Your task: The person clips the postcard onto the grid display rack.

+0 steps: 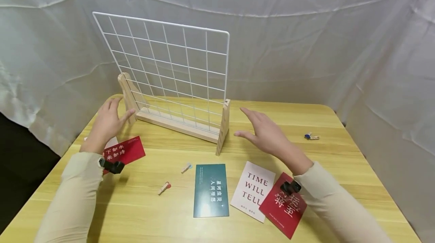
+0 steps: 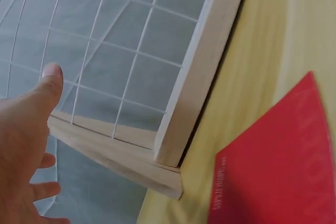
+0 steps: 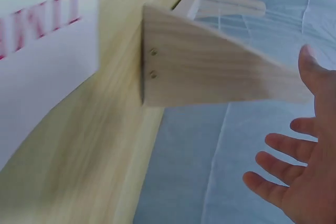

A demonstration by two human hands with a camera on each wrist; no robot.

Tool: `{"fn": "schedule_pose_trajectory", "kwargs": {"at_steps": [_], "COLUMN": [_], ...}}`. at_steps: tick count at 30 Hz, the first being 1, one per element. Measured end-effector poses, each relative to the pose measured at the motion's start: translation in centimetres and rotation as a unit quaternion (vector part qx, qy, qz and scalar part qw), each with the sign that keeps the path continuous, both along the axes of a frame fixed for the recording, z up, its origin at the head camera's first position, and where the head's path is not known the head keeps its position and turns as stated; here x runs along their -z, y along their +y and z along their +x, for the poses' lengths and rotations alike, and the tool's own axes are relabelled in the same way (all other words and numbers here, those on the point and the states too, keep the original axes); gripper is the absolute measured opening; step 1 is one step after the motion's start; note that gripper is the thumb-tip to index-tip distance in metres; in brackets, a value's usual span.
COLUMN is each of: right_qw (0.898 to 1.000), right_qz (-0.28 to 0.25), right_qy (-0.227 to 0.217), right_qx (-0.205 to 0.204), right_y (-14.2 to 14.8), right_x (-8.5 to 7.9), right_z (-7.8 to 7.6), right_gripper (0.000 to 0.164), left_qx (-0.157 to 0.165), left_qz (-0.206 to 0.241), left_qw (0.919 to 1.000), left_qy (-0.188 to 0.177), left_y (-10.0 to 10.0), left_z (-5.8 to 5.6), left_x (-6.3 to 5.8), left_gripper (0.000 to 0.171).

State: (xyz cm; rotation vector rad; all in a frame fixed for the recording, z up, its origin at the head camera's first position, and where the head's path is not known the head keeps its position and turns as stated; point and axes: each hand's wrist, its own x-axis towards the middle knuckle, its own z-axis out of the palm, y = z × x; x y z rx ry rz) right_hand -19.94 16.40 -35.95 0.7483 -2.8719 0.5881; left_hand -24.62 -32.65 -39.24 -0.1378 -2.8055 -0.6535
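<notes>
A white wire grid panel (image 1: 173, 62) leans back in a wooden stand (image 1: 180, 125) at the table's far side. My left hand (image 1: 109, 119) is beside the stand's left end, thumb and fingers spread, holding nothing. In the left wrist view its thumb (image 2: 51, 80) overlaps the grid. To the right of the stand, my right hand (image 1: 266, 131) hovers with fingers extended and thumb apart, also holding nothing. The right wrist view shows the stand's side piece (image 3: 210, 66), with two screws in it, facing that palm.
Under the left forearm lies a red card (image 1: 134, 150) overlapping a white one. Nearer me are small clothespins (image 1: 186, 168), a teal card (image 1: 211, 192), a white card (image 1: 249, 190) and a red card (image 1: 289, 220). Another clip (image 1: 312, 136) lies far right. Grey curtains surround the table.
</notes>
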Motion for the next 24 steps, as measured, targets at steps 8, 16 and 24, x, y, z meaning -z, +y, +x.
{"fn": "schedule_pose_trajectory", "kwargs": {"at_steps": [8, 16, 24], "right_qw": [0.999, 0.997, 0.991], "right_qz": [-0.031, -0.035, 0.001], "right_qy": [0.032, 0.055, 0.124], "right_qx": [0.008, 0.032, 0.047], "right_y": [-2.5, -4.1, -5.3], "right_x": [-1.5, -2.5, -2.6], "right_z": [-0.6, -0.9, -1.3], "right_gripper": [0.078, 0.072, 0.054], "left_qx": [-0.02, -0.013, -0.002], "left_qz": [0.018, 0.01, 0.001], "left_qw": [0.9995, 0.9996, 0.9999], "left_qy": [0.015, 0.022, 0.013], "left_y": [-0.6, -0.7, -1.2], "left_z": [-1.5, -3.2, -4.5], "left_x": [-1.7, -3.0, -3.8], "left_gripper": [0.082, 0.08, 0.08]}}
